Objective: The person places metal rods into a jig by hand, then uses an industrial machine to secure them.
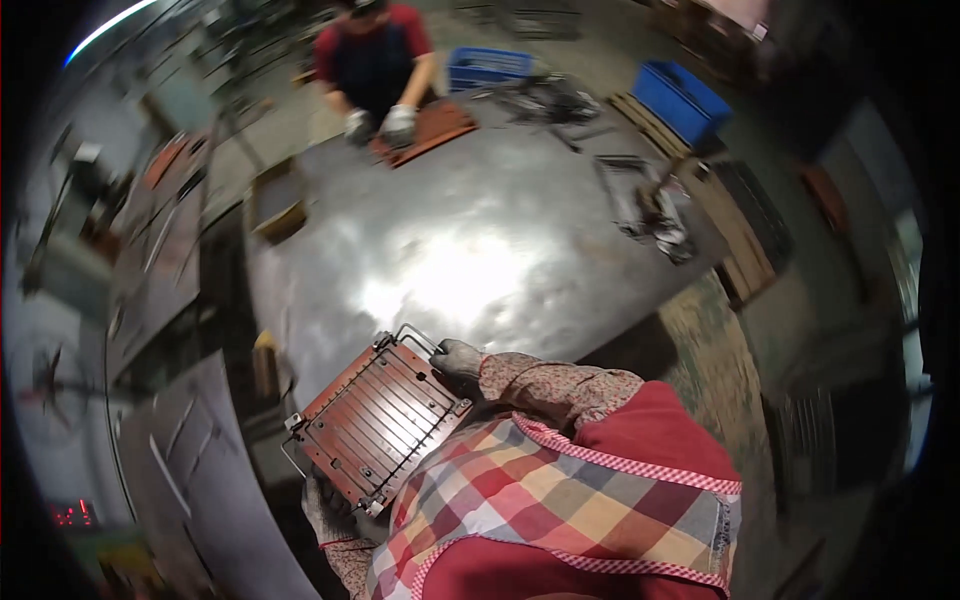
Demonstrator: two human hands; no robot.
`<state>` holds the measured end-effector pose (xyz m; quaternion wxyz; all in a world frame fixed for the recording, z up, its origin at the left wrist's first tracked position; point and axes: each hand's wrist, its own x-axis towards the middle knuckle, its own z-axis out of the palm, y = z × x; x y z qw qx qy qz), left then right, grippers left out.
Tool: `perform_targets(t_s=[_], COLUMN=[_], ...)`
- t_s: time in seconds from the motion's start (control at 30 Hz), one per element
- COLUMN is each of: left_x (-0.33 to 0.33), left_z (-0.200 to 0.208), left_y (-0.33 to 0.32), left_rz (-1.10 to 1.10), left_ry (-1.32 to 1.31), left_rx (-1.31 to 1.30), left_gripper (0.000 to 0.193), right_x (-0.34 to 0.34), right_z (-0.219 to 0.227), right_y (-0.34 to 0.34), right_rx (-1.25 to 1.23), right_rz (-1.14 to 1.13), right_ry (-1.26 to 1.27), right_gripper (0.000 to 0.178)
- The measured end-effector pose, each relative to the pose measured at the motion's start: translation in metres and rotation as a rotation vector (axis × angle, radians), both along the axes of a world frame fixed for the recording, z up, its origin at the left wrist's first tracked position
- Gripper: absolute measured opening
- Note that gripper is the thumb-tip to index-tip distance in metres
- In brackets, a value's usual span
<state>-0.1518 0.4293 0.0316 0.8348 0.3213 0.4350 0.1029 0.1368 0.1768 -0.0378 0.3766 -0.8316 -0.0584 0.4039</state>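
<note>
I hold a reddish-brown rectangular plate (375,430), tilted in front of my apron. Silvery parallel strips run across its face, metal fittings sit at its corners, and a bent wire handle sticks out at each end. My right hand (458,360), in a grey glove, is closed at the upper right end beside one wire handle. At the lower left end my left hand (325,510), also gloved, grips the edge, its fingers partly hidden by the plate. Beyond the plate lies the shiny metal tabletop (350,230).
Across the table a person's gloved hands rest on another reddish-brown plate (425,135). Loose metal frames (645,200) and wire parts (545,100) lie on the right side. A blue crate (680,100) stands beyond them. At the left edge sits a shallow tray (278,200); metal sheets (215,470) lean nearby.
</note>
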Motion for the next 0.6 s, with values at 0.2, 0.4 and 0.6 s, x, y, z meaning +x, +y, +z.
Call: perform_targets(t_s=[0.2, 0.4, 0.6], left_x=[0.032, 0.073, 0.059], left_z=[-0.035, -0.078, -0.091], left_y=[0.035, 0.043, 0.027], left_rz=[-0.129, -0.124, -0.167], left_ry=[0.215, 0.264, 0.332], left_rx=[0.243, 0.233, 0.304], left_gripper=[0.019, 0.020, 0.022], right_x=[0.006, 0.104, 0.178], right_z=[-0.059, -0.296, -0.338], right_y=[-0.034, -0.231, -0.336], right_rx=[0.260, 1.030, 0.085], right_rz=[-0.237, -0.691, -0.695], right_ry=[-0.014, 0.318, -0.141], right_gripper=[0.030, 0.019, 0.018])
